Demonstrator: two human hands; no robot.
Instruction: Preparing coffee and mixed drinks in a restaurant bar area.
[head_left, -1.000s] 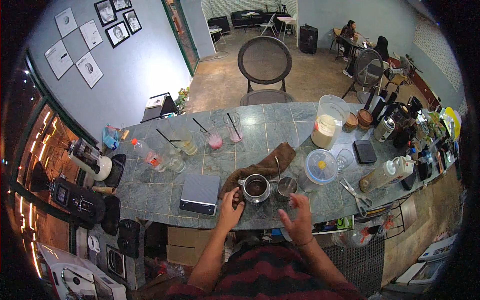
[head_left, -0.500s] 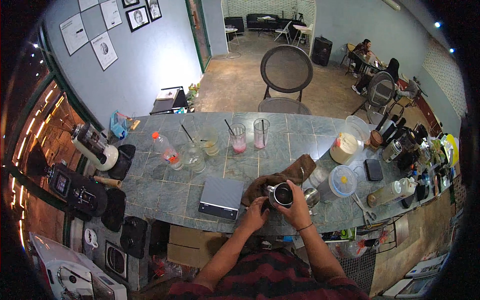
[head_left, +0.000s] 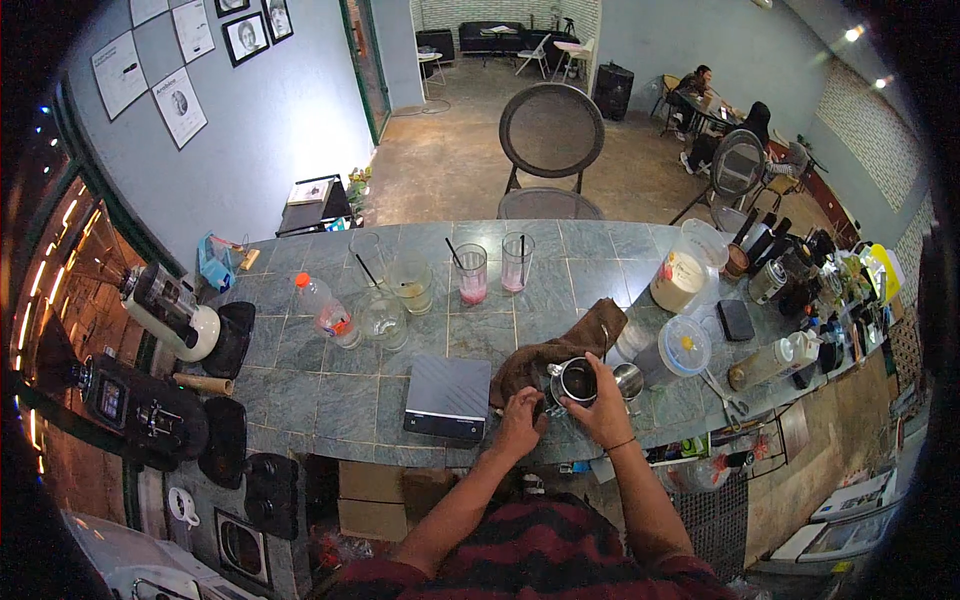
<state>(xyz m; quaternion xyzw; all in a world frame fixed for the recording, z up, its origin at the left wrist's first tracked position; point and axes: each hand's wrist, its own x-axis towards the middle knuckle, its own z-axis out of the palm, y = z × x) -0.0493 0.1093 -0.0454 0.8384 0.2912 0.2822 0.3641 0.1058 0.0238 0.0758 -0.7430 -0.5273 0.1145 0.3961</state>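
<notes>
My right hand (head_left: 606,412) grips a small steel pitcher (head_left: 577,380) from its right side, its mouth facing up and its inside dark. My left hand (head_left: 518,424) has curled fingers just left of the pitcher, at the near edge of a crumpled brown cloth (head_left: 545,362). Something small and dark shows at those fingertips; I cannot tell what it is. A second steel cup (head_left: 628,380) stands right behind my right hand. To the left of my left hand lies a flat black scale (head_left: 447,396).
Glasses with black straws, one a pink-tinged glass (head_left: 471,275), stand toward the far edge beside an orange-capped bottle (head_left: 325,312). At right are a lidded tub (head_left: 683,345), a jug of cream-coloured contents (head_left: 680,280) and scissors (head_left: 727,397). Grinders (head_left: 150,410) line the left.
My left hand has come away from the pitcher to its left. The right hand still holds the pitcher, slightly further right. The whole view has shifted a little.
</notes>
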